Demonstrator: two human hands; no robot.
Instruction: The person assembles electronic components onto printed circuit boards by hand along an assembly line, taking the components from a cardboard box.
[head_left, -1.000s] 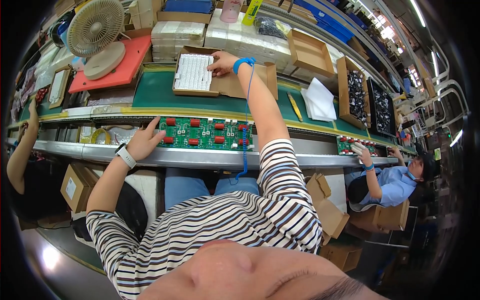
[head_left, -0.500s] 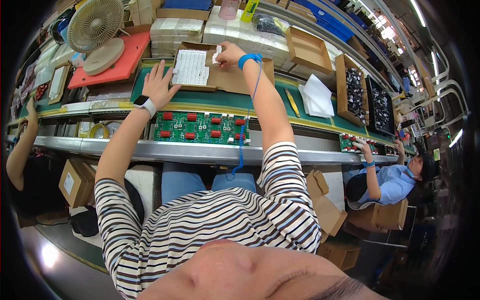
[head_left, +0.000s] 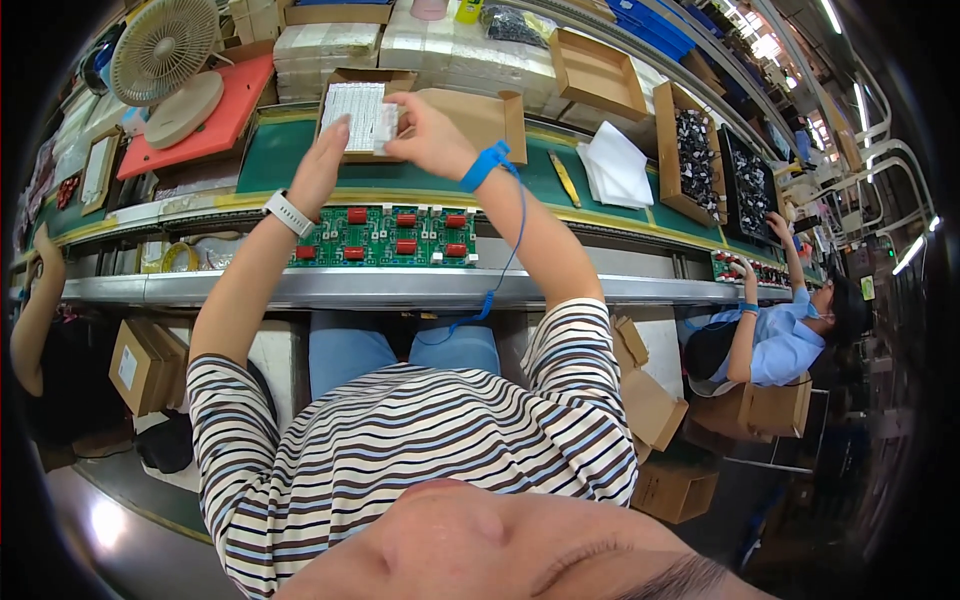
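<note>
A cluster of small white block-shaped parts is pinched in my right hand, over the near right side of a shallow cardboard box. Rows of similar white parts fill the box's left side. My left hand is held upright at the box's near left corner, fingers stretched out and seen edge-on, with nothing visible in it. Below both hands, green circuit boards with red cylindrical components lie in the metal-edged track. A blue wrist strap with a coiled cord circles my right wrist.
Right of the box lie a yellow cutter-like tool and white sheets. Beyond them stand a carton and a black tray of dark parts. A fan stands on a red board at left. Co-workers sit at both sides.
My right hand has brought the white parts left and toward me, over the remaining rows. My left hand has turned from spread flat to upright. The whole view has shifted slightly.
</note>
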